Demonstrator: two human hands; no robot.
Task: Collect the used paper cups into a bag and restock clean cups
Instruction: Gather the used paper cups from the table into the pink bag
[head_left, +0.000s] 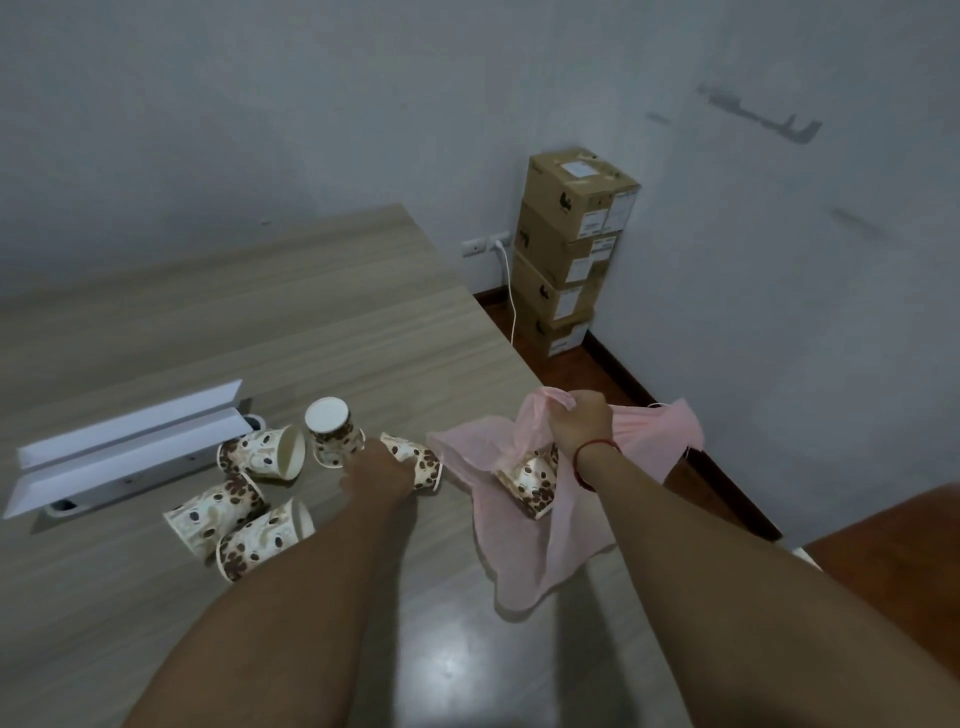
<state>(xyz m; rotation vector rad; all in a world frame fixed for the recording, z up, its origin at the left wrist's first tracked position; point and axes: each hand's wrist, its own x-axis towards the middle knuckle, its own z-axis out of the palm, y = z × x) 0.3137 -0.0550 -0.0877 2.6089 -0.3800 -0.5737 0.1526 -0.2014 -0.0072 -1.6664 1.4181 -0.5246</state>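
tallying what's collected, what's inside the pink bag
One bean-print cup lies on its side in the pink bag, whose top the right hand grips. The plastic hides anything deeper. The left hand holds a second cup outside.

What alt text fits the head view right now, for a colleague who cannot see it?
The left hand grips a bean-printed paper cup next to a pink bag, whose mouth the right hand holds up over the wooden table. A second cup lies inside the bag; four more cups lie or stand upturned at the left.

Cups (262, 452) on table (311, 322) L of bag (519, 561), one cup (532, 486) in it, boxes (566, 249) behind.
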